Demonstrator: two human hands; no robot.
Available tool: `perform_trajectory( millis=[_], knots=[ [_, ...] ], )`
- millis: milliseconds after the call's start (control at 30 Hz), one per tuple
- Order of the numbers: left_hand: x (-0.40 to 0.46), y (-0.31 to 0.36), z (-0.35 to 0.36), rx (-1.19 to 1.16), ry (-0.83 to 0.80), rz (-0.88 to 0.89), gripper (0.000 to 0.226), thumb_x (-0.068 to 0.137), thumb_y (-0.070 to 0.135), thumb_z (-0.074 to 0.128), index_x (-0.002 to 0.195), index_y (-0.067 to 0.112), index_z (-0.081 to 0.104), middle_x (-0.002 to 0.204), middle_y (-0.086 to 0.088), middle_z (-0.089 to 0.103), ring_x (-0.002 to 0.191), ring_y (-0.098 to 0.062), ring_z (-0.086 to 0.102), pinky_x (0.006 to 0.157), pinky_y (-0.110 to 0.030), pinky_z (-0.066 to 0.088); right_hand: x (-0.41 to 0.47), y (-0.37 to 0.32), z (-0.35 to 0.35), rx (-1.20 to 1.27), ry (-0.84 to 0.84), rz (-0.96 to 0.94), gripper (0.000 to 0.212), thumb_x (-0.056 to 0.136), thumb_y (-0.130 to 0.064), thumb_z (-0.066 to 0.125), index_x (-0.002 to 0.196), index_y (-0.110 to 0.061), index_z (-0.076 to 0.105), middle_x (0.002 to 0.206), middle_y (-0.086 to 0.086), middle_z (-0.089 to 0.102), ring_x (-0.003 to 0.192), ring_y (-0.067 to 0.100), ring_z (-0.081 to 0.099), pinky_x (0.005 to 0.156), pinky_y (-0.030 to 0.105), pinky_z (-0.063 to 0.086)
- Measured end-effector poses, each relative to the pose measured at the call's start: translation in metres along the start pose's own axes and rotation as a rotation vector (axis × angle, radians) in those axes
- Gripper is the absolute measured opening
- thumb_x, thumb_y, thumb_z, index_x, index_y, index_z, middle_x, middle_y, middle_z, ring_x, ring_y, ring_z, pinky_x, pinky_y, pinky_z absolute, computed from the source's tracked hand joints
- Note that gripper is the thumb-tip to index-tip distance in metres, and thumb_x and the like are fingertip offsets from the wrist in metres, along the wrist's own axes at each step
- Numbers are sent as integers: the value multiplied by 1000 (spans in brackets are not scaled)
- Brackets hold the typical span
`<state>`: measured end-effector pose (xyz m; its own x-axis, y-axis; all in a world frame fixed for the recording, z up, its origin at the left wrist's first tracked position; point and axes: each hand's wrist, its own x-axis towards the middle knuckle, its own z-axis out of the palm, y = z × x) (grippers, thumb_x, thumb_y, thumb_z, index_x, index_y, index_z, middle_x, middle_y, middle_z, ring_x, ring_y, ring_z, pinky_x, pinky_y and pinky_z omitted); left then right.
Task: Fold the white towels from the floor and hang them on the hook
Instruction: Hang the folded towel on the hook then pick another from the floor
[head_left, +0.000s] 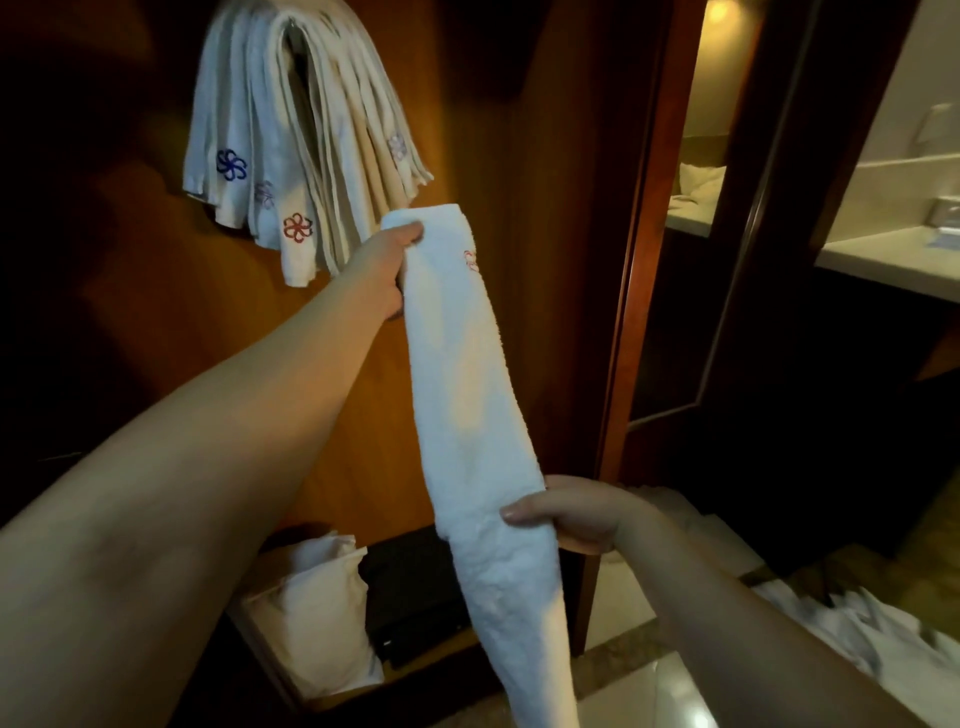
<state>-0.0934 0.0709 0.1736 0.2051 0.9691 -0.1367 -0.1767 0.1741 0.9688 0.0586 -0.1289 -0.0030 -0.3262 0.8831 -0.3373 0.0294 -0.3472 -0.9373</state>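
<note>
While I hold the long folded white terry towel (467, 395) upright before the wood panel, left hand (387, 265) grip pinches its top, right hand (569, 512) grip clasps lower down; hung embroidered white towels (291, 140) just above-left.

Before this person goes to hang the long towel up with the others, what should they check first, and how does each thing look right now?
1. Left hand has the towel's top end: ok, it grips the top corner.
2. Right hand steadies the folded towel: ok, fingers are wrapped round it lower down.
3. Towel folded into a narrow strip: ok, though the bottom end runs out of view.
4. Room on the hook: cannot tell, the hanging towels hide it.
5. More towels left on the floor: not ok, a white pile remains.
</note>
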Motion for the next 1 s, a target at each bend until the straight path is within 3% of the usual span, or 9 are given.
perform_trajectory(
  millis=[133, 233, 367, 433, 533, 667, 733, 833, 1000],
  knots=[
    [20, -20, -2, -23, 17, -113, 49, 87, 37, 75, 122, 11, 54, 104, -12, 74, 91, -29, 73, 89, -49, 58, -2, -6, -8, 104, 30, -33, 53, 78, -20, 74, 128, -9, 61, 123, 10, 71, 120, 27, 65, 106, 42, 50],
    [25, -46, -7, 28, -116, -116, 58, 98, 49, 57, 140, 8, 48, 111, -13, 71, 99, -29, 70, 90, -45, 56, -5, -16, -15, 204, 21, -110, 51, 70, -20, 80, 118, -8, 69, 117, 13, 73, 113, 29, 69, 97, 40, 55],
    [2, -89, -14, 344, -140, -70, 72, 100, 63, 37, 150, 10, 39, 134, -16, 57, 119, -35, 58, 106, -52, 45, -3, -41, -23, 383, 125, -219, 57, 80, -21, 75, 133, -8, 59, 127, 18, 69, 119, 33, 66, 96, 43, 55],
    [-24, -107, -16, 431, -52, 121, 66, 100, 64, 36, 143, 16, 48, 136, -7, 57, 117, -26, 58, 105, -47, 45, 0, -55, -24, 396, 211, -253, 56, 84, -26, 72, 136, -11, 56, 128, 16, 69, 120, 31, 66, 98, 43, 55],
    [-80, -137, -22, 425, -62, 417, 43, 93, 67, 41, 119, 36, 55, 116, 17, 60, 108, -5, 59, 89, -30, 50, 3, -69, -19, 351, 316, -284, 41, 91, -30, 67, 129, -16, 57, 119, 8, 74, 111, 24, 71, 94, 40, 56],
    [-130, -170, -23, 525, -213, 543, 65, 83, 64, 60, 140, 39, 41, 136, 28, 42, 119, 25, 38, 92, -6, 41, 5, -78, -2, 294, 400, -333, 28, 104, -31, 54, 123, -13, 60, 115, 6, 76, 107, 23, 72, 94, 39, 55],
    [-135, -183, -17, 691, -205, 539, 78, 89, 54, 64, 153, 37, 23, 153, 23, 26, 136, 15, 26, 108, -15, 32, 5, -84, 9, 280, 500, -352, 42, 102, -37, 56, 135, -12, 52, 127, 7, 69, 115, 25, 67, 103, 45, 52],
    [-134, -189, -9, 807, -60, 514, 78, 94, 45, 64, 155, 38, 16, 160, 15, 24, 144, -10, 34, 109, -40, 45, 4, -90, 17, 294, 594, -394, 39, 100, -40, 58, 130, -17, 47, 128, 3, 62, 120, 24, 60, 111, 51, 44],
    [-126, -184, -13, 827, 86, 658, 49, 95, 29, 65, 140, 34, 46, 126, 19, 57, 108, -4, 60, 84, -27, 57, -5, -104, 17, 327, 690, -454, 52, 100, -41, 59, 141, -15, 40, 139, 6, 54, 130, 29, 52, 113, 54, 40]
  ],
)
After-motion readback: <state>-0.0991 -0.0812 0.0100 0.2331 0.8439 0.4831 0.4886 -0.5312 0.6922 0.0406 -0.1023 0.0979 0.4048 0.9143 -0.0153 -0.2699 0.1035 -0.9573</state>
